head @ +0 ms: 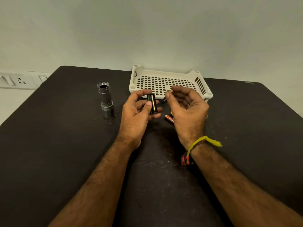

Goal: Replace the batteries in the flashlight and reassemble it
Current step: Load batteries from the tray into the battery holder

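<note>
A dark table (65, 145) lies under both hands. A perforated white tray (167, 82) sits just beyond them; the flashlight body (105, 99) stands upright left of the left hand (137, 115), which grips the black battery holder (152, 104). The right hand (186, 105) pinches a battery (169, 92); a red battery (169, 118) lies beneath.

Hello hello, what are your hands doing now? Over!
Left hand holds battery holder. Right hand pinches one battery. Flashlight body stands open, apart. Loose battery on table; nothing in the way.
</note>
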